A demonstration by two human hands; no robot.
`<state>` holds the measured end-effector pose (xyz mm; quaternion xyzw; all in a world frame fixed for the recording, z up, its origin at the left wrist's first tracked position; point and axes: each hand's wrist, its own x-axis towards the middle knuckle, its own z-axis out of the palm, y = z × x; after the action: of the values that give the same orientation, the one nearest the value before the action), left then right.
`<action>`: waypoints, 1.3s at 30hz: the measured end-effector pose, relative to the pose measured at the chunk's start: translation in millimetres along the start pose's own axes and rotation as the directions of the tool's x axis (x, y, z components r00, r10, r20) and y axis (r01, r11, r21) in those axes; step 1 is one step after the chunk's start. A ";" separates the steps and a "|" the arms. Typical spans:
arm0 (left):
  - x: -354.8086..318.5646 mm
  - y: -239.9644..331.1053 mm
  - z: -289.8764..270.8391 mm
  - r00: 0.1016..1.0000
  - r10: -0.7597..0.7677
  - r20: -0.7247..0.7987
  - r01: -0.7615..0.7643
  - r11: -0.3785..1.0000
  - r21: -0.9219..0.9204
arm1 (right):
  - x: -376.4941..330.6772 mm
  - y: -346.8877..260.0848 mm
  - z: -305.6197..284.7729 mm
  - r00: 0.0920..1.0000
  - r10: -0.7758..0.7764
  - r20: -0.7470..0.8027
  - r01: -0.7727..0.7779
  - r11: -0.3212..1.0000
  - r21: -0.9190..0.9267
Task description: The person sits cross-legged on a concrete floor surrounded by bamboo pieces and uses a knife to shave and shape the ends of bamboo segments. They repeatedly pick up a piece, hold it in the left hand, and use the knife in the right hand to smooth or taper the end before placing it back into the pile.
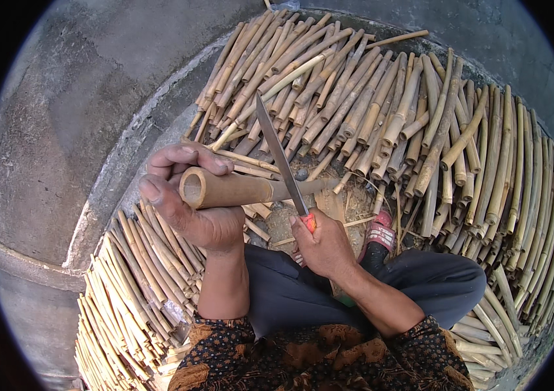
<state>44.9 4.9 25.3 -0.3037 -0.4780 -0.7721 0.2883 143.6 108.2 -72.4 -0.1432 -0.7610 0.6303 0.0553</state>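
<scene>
My left hand point(189, 195) is raised in front of me with a bamboo pole point(241, 189) resting across its palm. Thumb and fingers curl round the pole near its hollow end, which faces the left. From there the pole runs off to the right, passing behind the blade. My right hand point(324, 242) is closed on the red handle of a long knife point(279, 151). Its blade points up and away to the left, crossing the pole; whether the two touch I cannot tell.
Cut bamboo poles point(381, 104) lie in a big heap ahead and along the right. A second pile of thinner, paler bamboo pieces point(127, 293) is at my lower left. A concrete wall point(94, 85) rises at the left. My foot in a red sandal point(381, 236) stands among scraps.
</scene>
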 end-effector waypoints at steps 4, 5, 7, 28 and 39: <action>-1.6 -1.7 -2.2 0.998 -0.018 0.052 0.020 0.998 -0.051 | -6.9 -10.5 1.4 0.961 -0.276 0.029 0.274 0.959 0.078; -0.5 -1.5 -2.3 0.999 -0.020 0.046 0.024 0.996 -0.081 | -7.1 -12.9 0.9 0.958 -0.287 -0.010 0.287 0.955 0.075; 3.8 1.9 -3.6 0.997 -0.032 0.068 0.035 0.998 -0.042 | -3.6 -16.2 0.3 0.970 -0.244 -0.020 0.244 0.969 0.026; 5.1 0.3 -10.8 0.999 -0.021 -0.031 0.020 1.000 -0.015 | -0.5 -18.1 -1.6 0.984 -0.178 0.014 0.179 0.978 -0.109; 0.9 -1.2 -8.4 1.000 -0.007 0.000 0.007 0.983 -0.184 | 3.1 -13.4 -2.7 0.994 -0.110 -0.007 0.108 0.987 -0.122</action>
<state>41.8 -2.4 22.3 -0.3270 -0.4057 -0.8140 0.2566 139.4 109.5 -59.1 -0.1089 -0.8043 0.5777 0.0863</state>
